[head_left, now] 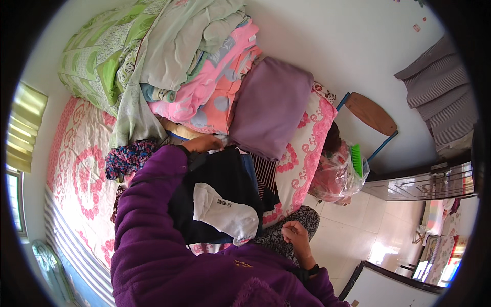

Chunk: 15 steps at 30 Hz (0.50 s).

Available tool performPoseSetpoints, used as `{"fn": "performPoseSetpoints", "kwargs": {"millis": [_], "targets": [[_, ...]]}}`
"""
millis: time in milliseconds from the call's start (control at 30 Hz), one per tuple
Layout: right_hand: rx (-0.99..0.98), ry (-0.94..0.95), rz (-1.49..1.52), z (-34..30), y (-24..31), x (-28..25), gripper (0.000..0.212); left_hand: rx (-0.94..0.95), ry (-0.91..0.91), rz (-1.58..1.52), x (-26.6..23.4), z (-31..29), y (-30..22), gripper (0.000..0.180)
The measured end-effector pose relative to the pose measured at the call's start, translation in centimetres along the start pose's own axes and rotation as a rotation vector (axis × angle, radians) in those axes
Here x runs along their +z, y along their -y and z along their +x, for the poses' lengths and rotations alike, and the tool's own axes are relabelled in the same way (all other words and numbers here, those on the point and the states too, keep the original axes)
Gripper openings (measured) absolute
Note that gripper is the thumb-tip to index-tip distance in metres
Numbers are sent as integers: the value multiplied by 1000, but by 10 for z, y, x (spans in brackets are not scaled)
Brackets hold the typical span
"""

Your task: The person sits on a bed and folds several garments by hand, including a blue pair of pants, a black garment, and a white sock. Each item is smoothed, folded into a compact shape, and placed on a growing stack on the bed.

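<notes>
My left hand (pixel 205 144), in a purple sleeve, reaches across to the far edge of a folded black garment (pixel 225 176). Its fingers are closed at the cloth beneath the stacked bedding; what they grip is hidden. On the black garment lies a white sock (pixel 225 212) with dark lettering. Over my patterned trouser leg (pixel 307 222), my right hand (pixel 298 239) is loosely curled with nothing seen in it. A striped dark garment (pixel 263 179) sticks out beside the black one.
Folded pink-and-orange bedding (pixel 212 100) and a purple folded cloth (pixel 273 105) are stacked beyond my hands on the bed, whose sheet (pixel 82 153) is floral. A green bundle (pixel 97 66) stands far left. At right are a plastic bag (pixel 337 181), a green brush (pixel 356 160) and a chair (pixel 371 112).
</notes>
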State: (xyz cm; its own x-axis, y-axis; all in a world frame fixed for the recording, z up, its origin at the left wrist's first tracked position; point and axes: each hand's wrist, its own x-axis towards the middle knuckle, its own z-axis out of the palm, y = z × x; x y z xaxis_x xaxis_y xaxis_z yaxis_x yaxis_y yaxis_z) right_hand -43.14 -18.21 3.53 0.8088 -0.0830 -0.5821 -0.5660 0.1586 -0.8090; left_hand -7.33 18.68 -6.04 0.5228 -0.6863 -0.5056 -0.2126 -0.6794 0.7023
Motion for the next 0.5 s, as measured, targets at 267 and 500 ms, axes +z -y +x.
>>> {"fn": "performPoseSetpoints", "kwargs": {"millis": [267, 500], "targets": [[-23, -35, -45, 1, 4, -2, 11, 292, -347, 272, 14, 27, 4, 34], [-20, -16, -23, 2, 0, -4, 13, 266, -278, 541, 3, -18, -7, 58]]}}
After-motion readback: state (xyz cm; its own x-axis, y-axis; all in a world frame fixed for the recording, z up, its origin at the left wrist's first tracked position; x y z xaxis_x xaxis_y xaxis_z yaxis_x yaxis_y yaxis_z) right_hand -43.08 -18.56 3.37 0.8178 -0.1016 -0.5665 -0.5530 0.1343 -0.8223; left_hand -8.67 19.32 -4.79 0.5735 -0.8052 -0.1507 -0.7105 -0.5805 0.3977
